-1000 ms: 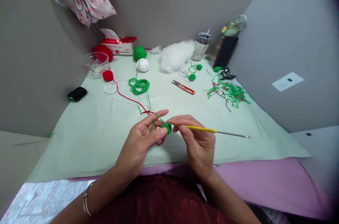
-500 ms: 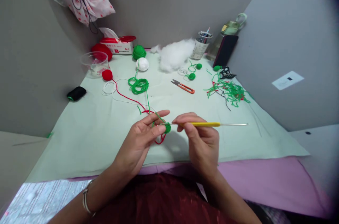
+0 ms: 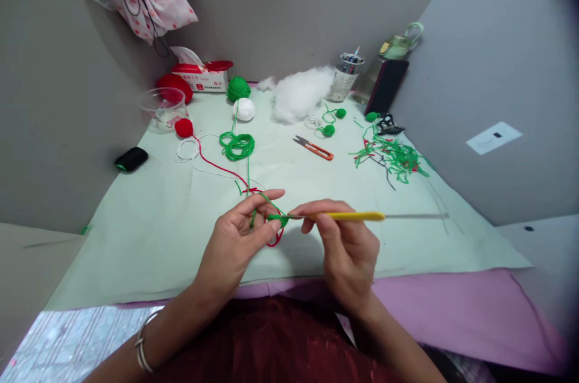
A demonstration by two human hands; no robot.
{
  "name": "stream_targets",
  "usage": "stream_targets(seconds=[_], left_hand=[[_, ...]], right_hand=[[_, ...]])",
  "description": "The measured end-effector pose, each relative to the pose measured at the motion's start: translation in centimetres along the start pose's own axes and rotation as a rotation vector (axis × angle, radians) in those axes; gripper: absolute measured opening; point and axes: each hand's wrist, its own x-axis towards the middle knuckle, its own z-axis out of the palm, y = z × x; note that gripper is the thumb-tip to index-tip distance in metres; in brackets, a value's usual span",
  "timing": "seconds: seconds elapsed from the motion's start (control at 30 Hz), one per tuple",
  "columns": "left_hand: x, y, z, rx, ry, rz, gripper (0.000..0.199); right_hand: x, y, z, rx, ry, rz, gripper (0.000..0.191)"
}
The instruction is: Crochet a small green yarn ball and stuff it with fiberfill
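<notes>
Between the thumb and fingers of my left hand (image 3: 237, 238) is a small green crochet piece (image 3: 277, 220). Green yarn runs over the raised index finger and back to a loose green coil (image 3: 237, 146). My right hand (image 3: 346, 247) grips the yellow handle of a crochet hook (image 3: 355, 216), whose tip meets the right edge of the green piece. A red strand (image 3: 217, 166) leads from a small red ball (image 3: 183, 128) to below the left hand, where it loops under the piece.
Orange-handled snips (image 3: 314, 148) lie mid-table. Behind are white stuffing (image 3: 301, 93), a green yarn ball (image 3: 238, 88), a white ball (image 3: 245, 109) and a pen jar (image 3: 342, 81). Yarn scraps (image 3: 398, 157) lie right, a black spool (image 3: 131, 160) left.
My right hand has moved slightly right with the hook, drawing its tip back to the piece's right edge. The green piece has tilted and shows flatter in my left hand.
</notes>
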Motion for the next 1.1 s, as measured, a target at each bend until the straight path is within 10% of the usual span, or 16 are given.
stream_targets(seconds=[0.17, 0.57, 0.9, 1.1], left_hand=[[-0.23, 0.01, 0.31, -0.01, 0.078, 0.054, 0.032], [-0.1, -0.13, -0.16, -0.093, -0.062, -0.033, 0.033], [-0.47, 0.25, 0.77, -0.025, 0.076, 0.072, 0.035], [0.05, 0.51, 0.48, -0.329, -0.073, -0.234, 0.053]], right_hand=[[-0.44, -0.37, 0.33, -0.22, -0.048, -0.31, 0.023], [0.13, -0.02, 0.3, 0.184, 0.052, 0.092, 0.022], [-0.28, 0.04, 0.1, -0.253, -0.058, -0.354, 0.023], [-0.37, 0.44, 0.27, -0.318, 0.0, -0.377, 0.026]])
